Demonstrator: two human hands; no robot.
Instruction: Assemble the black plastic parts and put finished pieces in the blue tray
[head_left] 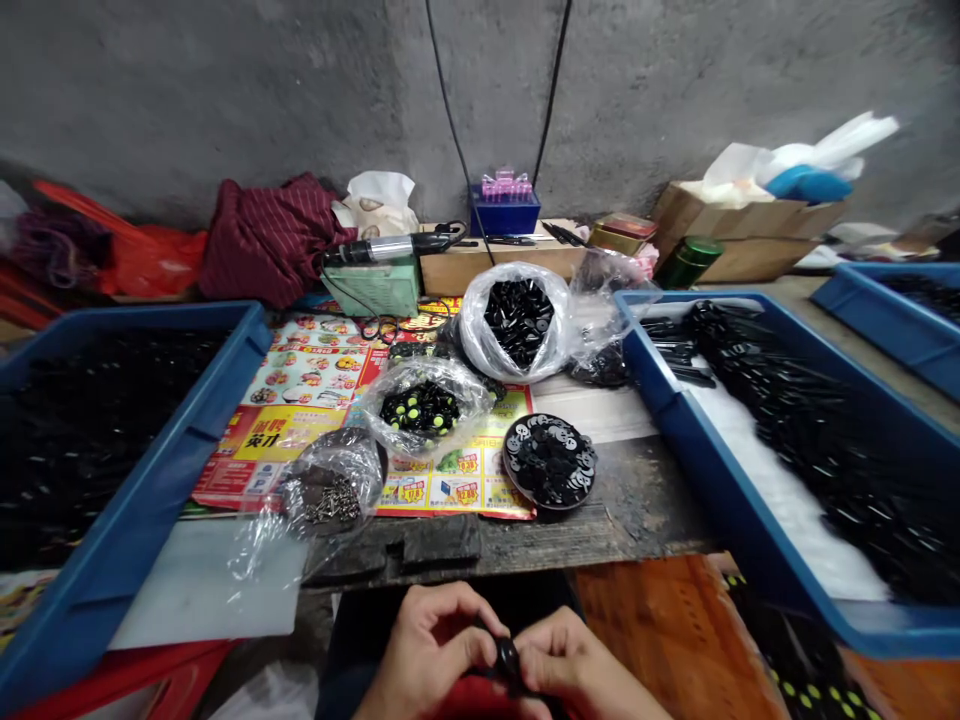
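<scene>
My left hand [442,650] and my right hand [559,655] meet low in the view, just in front of the bench edge. Between them is a small glossy black part [508,657] with a rounded end, and the fingers of both hands are closed on it. Its exact kind is hard to tell, since the fingers cover much of it. Nearest on the bench are a bag of small metal screws [334,500], a bag of black pieces with yellow-green dots [421,408] and a round dish of flat black pieces [551,460].
Blue bins of black parts stand at left [187,440] and right [720,480]. A white bag of black pieces [517,320] sits behind the dish. An electric screwdriver [382,248] lies on a green box [375,285]. Two cables hang down the grey wall [300,90].
</scene>
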